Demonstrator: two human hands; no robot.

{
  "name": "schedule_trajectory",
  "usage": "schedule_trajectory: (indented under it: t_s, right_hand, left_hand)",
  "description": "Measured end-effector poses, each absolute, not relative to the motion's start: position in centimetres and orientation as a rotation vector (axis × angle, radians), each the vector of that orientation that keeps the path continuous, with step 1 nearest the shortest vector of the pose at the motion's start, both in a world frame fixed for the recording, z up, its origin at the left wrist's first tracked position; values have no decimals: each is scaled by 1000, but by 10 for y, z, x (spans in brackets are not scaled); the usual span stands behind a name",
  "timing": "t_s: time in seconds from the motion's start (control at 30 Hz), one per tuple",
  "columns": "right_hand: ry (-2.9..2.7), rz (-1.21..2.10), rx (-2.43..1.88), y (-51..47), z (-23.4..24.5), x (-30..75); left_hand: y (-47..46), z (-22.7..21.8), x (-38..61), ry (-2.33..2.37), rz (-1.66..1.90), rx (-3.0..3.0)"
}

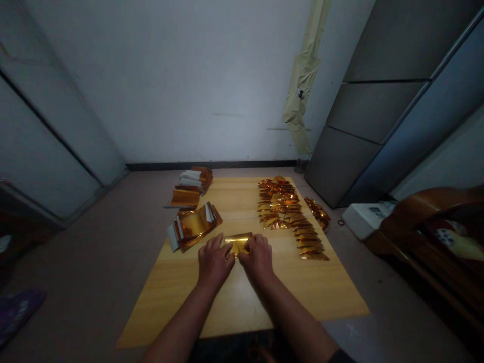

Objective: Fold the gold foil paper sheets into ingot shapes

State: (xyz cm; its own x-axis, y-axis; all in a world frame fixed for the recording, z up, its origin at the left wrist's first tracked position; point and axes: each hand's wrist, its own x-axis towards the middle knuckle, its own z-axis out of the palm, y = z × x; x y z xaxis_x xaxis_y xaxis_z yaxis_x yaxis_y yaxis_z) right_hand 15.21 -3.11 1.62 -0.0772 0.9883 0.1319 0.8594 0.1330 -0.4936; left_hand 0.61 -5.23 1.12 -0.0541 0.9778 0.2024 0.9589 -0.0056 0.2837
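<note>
Across the near edge of a pale yellow wooden board (302,292), two bare forearms (189,317) reach in toward its middle. At the centre, a gold foil sheet (238,244) lies between the left hand (215,262) and the right hand (258,258), its far edge showing past the knuckles. Both hands are curled over the sheet, their fingers bent down and closed on its two ends. The step in hand looks like folding or creasing the foil, though the palms hide how its layers lie.

Just beyond the left hand, toward the board's left edge, sits a fanned stack of foil pieces (192,227) with white backing showing. Farther on, near the far left corner, lies a pile of foil and white paper (189,186). Toward the right edge, folded gold foil strips (278,201) overlap in rows reaching the far edge, and a loose heap of foil (317,213) sits at the far right edge. Past the board, a grey metal cabinet (385,111) stands against the wall.
</note>
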Motion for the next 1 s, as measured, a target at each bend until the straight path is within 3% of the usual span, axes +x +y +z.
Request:
schedule_trajectory:
  t_s: [0.7,1.0]
  right_hand:
    - [-1779,632,-1511,-21,2,186]
    - [-2376,355,-1209,-35,20,190]
  left_hand:
    - [-58,6,-14,2045,449,2202]
    - [-55,10,-14,2037,481,2174]
